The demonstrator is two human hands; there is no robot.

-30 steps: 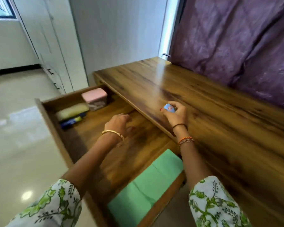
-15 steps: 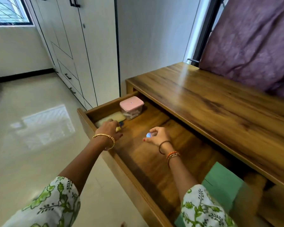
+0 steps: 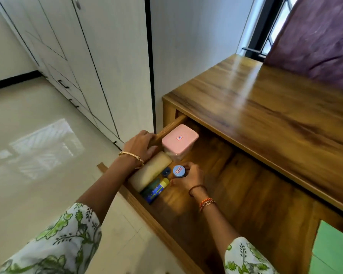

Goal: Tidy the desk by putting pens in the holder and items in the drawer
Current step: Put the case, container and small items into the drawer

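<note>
The wooden drawer [image 3: 246,194] stands pulled out from under the desk top [image 3: 275,115]. My right hand [image 3: 188,177] is inside it, fingers closed around a small round blue-lidded jar [image 3: 178,171] that rests upright on the drawer floor. My left hand [image 3: 142,144] grips the drawer's far left corner, fingers curled over the wall. Beside the jar lie a beige pouch [image 3: 151,173], a blue and yellow tube [image 3: 155,190] and a small dark blue cap [image 3: 166,172]. A pink-lidded box [image 3: 179,140] sits in the far corner.
A green folder [image 3: 335,248] lies in the drawer's near right end. White wardrobe doors [image 3: 87,56] stand to the left over a glossy tiled floor [image 3: 28,155]. A purple curtain [image 3: 315,36] hangs behind the desk.
My right hand carried the blue jar from the desk top down into the drawer, next to the tube. My left hand shifted from the drawer floor to its far left corner.
</note>
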